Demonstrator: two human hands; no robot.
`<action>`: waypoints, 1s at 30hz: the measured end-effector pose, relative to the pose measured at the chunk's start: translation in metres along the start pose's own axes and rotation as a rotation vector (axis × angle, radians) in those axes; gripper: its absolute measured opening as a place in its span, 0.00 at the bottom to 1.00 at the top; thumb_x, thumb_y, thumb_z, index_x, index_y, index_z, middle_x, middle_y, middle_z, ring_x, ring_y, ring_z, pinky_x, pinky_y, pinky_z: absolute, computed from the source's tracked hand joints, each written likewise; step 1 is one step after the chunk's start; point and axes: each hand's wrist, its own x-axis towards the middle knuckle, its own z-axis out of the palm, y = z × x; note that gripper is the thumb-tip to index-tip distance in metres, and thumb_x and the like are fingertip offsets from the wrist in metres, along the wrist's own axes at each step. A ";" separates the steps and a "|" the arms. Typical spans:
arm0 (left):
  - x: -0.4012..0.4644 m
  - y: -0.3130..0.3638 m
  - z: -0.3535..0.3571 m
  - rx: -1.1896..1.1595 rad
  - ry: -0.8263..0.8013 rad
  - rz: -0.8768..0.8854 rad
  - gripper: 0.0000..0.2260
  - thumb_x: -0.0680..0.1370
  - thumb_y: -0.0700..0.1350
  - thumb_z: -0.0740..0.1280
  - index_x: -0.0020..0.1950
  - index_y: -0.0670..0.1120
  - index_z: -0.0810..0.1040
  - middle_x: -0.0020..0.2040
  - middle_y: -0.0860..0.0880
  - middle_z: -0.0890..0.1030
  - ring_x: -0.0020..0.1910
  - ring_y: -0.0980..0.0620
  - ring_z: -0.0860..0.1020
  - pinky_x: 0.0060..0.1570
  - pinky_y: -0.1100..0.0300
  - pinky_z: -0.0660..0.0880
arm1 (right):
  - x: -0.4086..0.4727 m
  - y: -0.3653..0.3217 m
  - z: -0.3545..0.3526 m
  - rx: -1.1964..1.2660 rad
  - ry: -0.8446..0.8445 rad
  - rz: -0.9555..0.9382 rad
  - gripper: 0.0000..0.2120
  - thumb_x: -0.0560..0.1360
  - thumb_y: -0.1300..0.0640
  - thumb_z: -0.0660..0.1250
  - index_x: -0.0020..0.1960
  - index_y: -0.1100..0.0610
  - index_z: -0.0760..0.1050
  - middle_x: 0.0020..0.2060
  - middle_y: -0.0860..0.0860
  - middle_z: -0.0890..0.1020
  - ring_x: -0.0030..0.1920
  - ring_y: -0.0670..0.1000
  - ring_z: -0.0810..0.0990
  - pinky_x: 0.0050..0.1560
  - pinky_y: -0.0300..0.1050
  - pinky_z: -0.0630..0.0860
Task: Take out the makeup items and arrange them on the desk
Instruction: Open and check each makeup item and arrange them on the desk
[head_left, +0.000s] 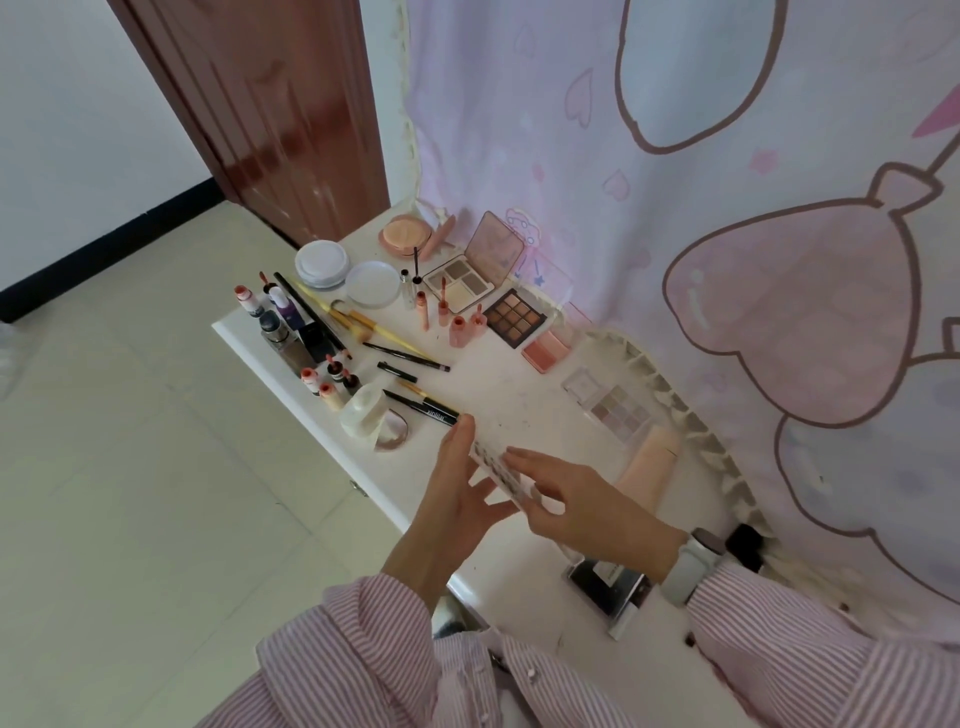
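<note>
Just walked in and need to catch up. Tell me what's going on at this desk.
A person in a striped shirt holds a small palette between both hands, left hand and right hand, above the white desk. Many items are already laid out there: brushes, lip tubes, compacts and open palettes.

Pale tiled floor (130, 467), brown door (270, 114) (glossy), pink cartoon curtain (675, 208)

Bright, soft daylight; faint shadows, slight motion blur, wide-angle bending at edges.
</note>
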 end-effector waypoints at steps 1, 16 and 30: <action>0.000 -0.002 -0.002 0.000 -0.003 0.005 0.30 0.73 0.59 0.65 0.70 0.46 0.65 0.55 0.45 0.73 0.50 0.45 0.78 0.39 0.52 0.78 | 0.001 0.000 0.002 -0.049 -0.014 0.003 0.27 0.76 0.58 0.62 0.73 0.53 0.59 0.72 0.48 0.64 0.69 0.44 0.65 0.67 0.36 0.65; -0.007 -0.012 -0.028 0.302 0.134 0.261 0.27 0.67 0.58 0.66 0.66 0.54 0.71 0.57 0.45 0.80 0.54 0.46 0.80 0.47 0.51 0.80 | 0.011 -0.020 0.022 -0.418 -0.009 -0.042 0.25 0.78 0.56 0.58 0.71 0.50 0.53 0.58 0.52 0.77 0.47 0.53 0.81 0.51 0.45 0.77; -0.005 -0.019 -0.030 0.359 0.278 0.332 0.16 0.76 0.48 0.65 0.64 0.45 0.74 0.54 0.47 0.81 0.51 0.52 0.80 0.43 0.57 0.81 | 0.020 -0.022 0.013 -0.334 -0.098 0.098 0.22 0.76 0.58 0.60 0.69 0.53 0.59 0.49 0.54 0.80 0.44 0.53 0.81 0.47 0.46 0.80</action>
